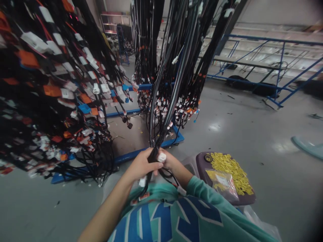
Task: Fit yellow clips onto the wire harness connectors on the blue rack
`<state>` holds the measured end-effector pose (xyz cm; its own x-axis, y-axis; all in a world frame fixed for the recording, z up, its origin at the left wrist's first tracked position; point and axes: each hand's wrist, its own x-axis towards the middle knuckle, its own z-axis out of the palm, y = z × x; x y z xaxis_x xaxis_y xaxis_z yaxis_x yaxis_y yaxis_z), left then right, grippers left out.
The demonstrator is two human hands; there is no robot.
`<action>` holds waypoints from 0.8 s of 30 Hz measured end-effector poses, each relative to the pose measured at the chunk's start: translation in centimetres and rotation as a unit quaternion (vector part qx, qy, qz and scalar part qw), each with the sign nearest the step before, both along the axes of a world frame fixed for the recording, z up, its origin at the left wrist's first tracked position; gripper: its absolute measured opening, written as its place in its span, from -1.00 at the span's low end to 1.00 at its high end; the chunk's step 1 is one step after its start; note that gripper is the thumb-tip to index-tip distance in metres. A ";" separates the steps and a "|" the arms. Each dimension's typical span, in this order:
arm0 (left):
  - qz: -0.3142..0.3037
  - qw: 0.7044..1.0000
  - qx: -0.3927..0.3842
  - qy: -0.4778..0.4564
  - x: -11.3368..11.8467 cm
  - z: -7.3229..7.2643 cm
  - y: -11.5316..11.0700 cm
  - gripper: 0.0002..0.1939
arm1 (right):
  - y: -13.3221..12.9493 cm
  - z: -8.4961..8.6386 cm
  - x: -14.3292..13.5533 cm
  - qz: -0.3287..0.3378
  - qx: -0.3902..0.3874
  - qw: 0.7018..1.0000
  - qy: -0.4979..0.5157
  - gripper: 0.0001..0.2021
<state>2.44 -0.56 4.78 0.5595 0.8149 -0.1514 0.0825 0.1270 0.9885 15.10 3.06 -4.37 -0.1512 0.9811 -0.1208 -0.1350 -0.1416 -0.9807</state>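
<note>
A black wire harness [168, 114] hangs down to the front of my body, its taped strands gathered at my hands. My left hand [141, 166] is wrapped round the bundle, thumb across its front. From the other side my right hand [168, 159] closes on the same bundle. A white connector [162, 157] shows between the two hands. Below them, loose black wires with another white connector [142, 182] and a few orange-red pieces lie against my teal shirt [161, 215]. The right fingertips are mostly hidden behind the bundle.
Thick harness bunches with white, orange and blue connectors [85, 108] crowd the left. A blue frame [131, 155] stands on the floor beneath. To the right, a dark lid [202, 164] bears yellow pieces [230, 169], a plastic bag [223, 183] and a black roll [208, 158]. Blue rack farther back [279, 72].
</note>
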 end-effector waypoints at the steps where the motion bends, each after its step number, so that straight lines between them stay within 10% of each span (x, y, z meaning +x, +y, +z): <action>1: 0.010 1.000 -0.004 0.002 -0.6 0.1 0.3 -0.50 | -0.1 0.0 0.3 0.013 -0.014 1.000 0.024 -0.69; 7: 0.134 0.990 0.010 0.049 -2.7 -0.8 2.7 -0.34 | -1.4 -0.5 2.8 0.165 -0.116 0.962 0.186 -0.64; 18: 0.067 0.982 -0.158 -0.081 -1.2 -3.8 3.9 -0.59 | -2.0 -0.9 2.0 0.393 -0.072 0.916 -0.021 -0.44; 21: 0.029 0.972 -0.190 -0.136 -2.5 -3.6 3.4 -0.56 | 0.7 -0.6 5.2 0.277 -0.064 0.956 -0.072 -0.55; 24: -0.038 0.961 -0.198 -0.189 -3.9 -3.8 2.6 -0.55 | 5.3 -0.1 8.8 -0.026 -0.044 0.992 -0.119 -0.64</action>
<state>-1.44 2.07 1.00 0.6905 0.6905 -0.2155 -0.2494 0.5069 0.8251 23.91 8.34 -4.52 -0.0581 0.9707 -0.2330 0.0888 -0.2275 -0.9697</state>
